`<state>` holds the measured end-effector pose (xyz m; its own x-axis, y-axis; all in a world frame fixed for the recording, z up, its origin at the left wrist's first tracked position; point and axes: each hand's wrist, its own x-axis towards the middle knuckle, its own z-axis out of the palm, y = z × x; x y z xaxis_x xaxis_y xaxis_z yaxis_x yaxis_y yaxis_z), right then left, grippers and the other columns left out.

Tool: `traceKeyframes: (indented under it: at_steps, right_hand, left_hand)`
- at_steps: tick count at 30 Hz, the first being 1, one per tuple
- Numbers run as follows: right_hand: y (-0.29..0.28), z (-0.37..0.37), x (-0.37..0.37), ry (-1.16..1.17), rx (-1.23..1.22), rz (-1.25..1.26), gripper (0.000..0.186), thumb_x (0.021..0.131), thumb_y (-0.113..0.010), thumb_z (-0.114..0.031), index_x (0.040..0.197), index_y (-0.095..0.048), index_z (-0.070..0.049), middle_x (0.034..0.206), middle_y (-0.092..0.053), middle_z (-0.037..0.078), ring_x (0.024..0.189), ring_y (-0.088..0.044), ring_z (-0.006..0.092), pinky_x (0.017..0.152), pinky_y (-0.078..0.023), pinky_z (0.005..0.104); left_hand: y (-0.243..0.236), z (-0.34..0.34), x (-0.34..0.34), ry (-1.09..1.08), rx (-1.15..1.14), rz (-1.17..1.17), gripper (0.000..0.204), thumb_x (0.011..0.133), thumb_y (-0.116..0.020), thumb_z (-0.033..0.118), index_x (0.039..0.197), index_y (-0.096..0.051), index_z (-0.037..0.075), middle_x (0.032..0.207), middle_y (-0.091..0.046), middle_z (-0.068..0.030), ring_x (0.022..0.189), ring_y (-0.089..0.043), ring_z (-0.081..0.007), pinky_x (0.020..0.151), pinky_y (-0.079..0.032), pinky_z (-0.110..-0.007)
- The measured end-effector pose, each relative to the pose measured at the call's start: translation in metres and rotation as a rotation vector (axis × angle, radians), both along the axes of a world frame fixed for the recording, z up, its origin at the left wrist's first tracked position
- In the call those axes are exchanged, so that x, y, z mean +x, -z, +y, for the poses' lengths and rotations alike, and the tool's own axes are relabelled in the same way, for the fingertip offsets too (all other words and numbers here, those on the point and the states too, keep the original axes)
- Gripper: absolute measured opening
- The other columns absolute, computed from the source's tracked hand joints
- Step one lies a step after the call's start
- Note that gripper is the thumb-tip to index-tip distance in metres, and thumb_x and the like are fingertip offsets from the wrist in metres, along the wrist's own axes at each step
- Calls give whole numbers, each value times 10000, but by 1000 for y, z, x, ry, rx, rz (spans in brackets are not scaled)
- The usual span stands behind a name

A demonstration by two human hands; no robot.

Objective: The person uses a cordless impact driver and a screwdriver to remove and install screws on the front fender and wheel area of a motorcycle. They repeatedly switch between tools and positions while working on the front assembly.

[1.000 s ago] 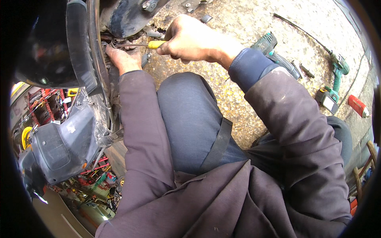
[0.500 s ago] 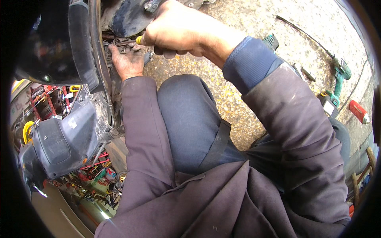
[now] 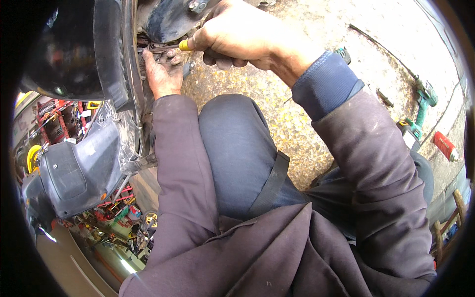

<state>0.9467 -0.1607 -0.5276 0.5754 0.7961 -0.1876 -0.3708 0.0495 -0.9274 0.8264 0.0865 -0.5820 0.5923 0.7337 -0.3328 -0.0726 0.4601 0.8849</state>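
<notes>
My right hand (image 3: 235, 37) is closed around a screwdriver with a yellow handle end (image 3: 185, 45). Its thin shaft points left, toward dark, dirty parts at the edge of a black vehicle body (image 3: 109, 49). Just below the shaft, my left hand (image 3: 164, 79) is turned palm up. Its thumb and curled fingers are around the grimy parts there; what exactly they grip is too cluttered to make out. The screwdriver's tip is lost among those parts. A dark, rounded part (image 3: 166, 22) hangs just above both hands.
On the speckled floor to the right lie a green cordless drill (image 3: 420, 109) with a long dark rod, a small metal piece (image 3: 384, 98) and a red spray can (image 3: 446, 146). A dark grey scooter panel (image 3: 74, 171) stands at left, amid cluttered tools. My knee (image 3: 237, 143) is beneath my hands.
Both hands, the screwdriver and the vehicle edge sit slightly farther right in the picture. My right forearm has moved right a little. The grip on the screwdriver looks the same.
</notes>
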Motion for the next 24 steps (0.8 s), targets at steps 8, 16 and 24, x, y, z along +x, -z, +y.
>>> traceKeyframes:
  at_steps: [8,16,24]
  right_hand:
    - [-15,-16,12,-99,-18,35,258,768,-622,-154,781,-635,104,643,-609,218,556,-596,270,527,-450,412]
    - [-10,-16,20,-157,-38,-305,226,769,-607,-122,775,-641,101,673,-641,207,568,-631,254,511,-495,379]
    - [0,-7,66,-383,-72,-852,246,816,-589,-166,796,-656,70,758,-645,274,697,-649,352,647,-496,446]
  left_hand:
    - [4,-1,0,-13,33,25,655,886,-570,622,1211,-487,60,1054,-529,-123,791,-471,-203,601,-417,-290]
    - [3,-8,3,-5,57,11,654,890,-570,614,1217,-483,55,1015,-531,-114,774,-477,-192,586,-418,-282]
    - [2,-15,6,-57,35,48,618,887,-596,581,1214,-483,69,951,-565,-129,761,-534,-215,579,-427,-290]
